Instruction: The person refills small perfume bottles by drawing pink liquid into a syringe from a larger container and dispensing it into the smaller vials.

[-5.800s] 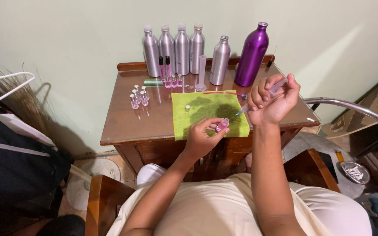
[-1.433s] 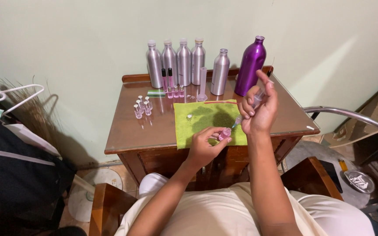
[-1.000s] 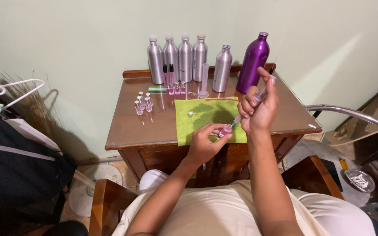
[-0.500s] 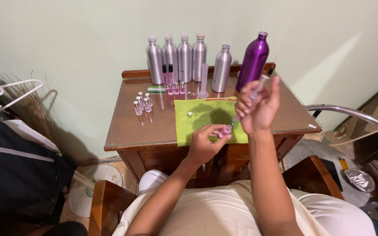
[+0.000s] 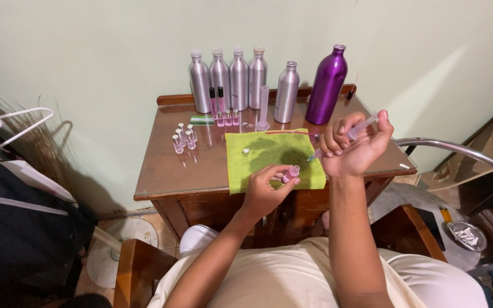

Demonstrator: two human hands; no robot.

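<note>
A small pink vial point(image 5: 291, 173) is pinched between the thumb and fingertips of the left hand point(image 5: 265, 191), low in the middle of the frame, over the near edge of a green cloth point(image 5: 272, 159) spread on a brown wooden table point(image 5: 161, 171). A clear syringe point(image 5: 349, 132) is grasped in the right hand point(image 5: 354, 147), right of centre, with the fingers curled around the barrel and the thumb set at the plunger end; the tip is slanted down to the left, toward the vial but apart from it. A small cap point(image 5: 246, 151) is seen on the cloth's upper left part. Along the table's far edge, five silver metal bottles point(image 5: 238, 82) are lined up, with a taller purple bottle point(image 5: 326, 85) to their right. A cluster of small clear vials point(image 5: 182, 138) is placed left of the cloth, and a few pink-filled vials point(image 5: 226, 118) are set in front of the silver bottles. A white hanger point(image 5: 7, 122) is visible at the left edge.
</note>
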